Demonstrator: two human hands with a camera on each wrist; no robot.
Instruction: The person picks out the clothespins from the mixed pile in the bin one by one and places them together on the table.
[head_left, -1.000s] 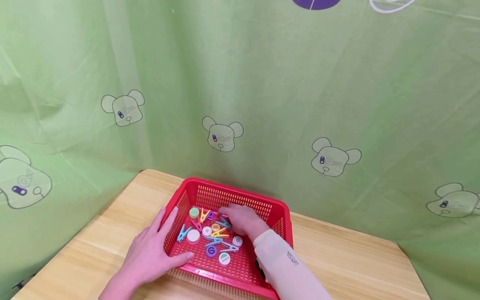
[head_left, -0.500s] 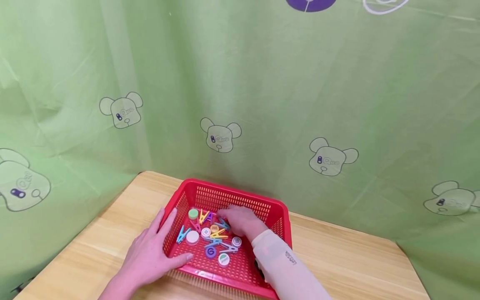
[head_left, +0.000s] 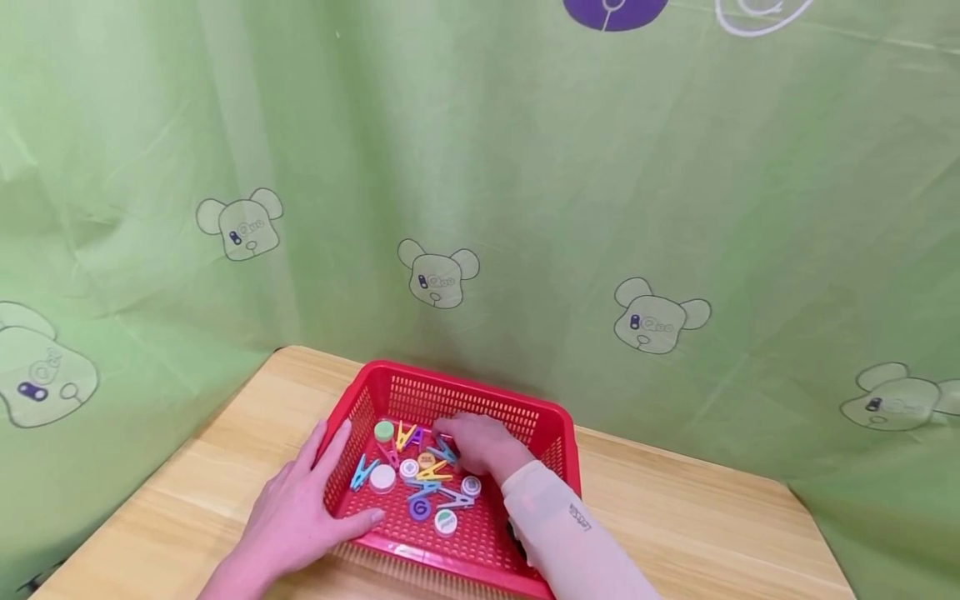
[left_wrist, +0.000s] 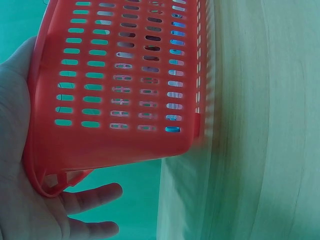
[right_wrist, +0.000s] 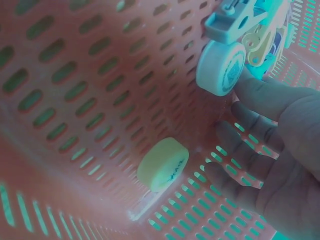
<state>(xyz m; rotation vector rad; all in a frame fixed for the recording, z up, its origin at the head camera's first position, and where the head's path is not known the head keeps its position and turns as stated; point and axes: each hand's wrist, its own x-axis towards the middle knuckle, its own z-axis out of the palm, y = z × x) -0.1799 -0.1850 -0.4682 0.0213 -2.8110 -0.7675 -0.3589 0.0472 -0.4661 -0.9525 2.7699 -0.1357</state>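
Though near fingers (right_wrist: 234, 184), yellow cap (right_wrist: 162, 165) apart.

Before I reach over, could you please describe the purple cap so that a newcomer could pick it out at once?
Find the red basket on the wooden tabletop. Inside, in the head view, the purple cap lies just left of the white cap marked green. Nothing else there is both round and purple.

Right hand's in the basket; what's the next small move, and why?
I'd probably have the right hand pinch the blue clip nearest it: its fingers are right beside that clip, though any contact is hidden, and the left hand rests on the basket, which may steady it.
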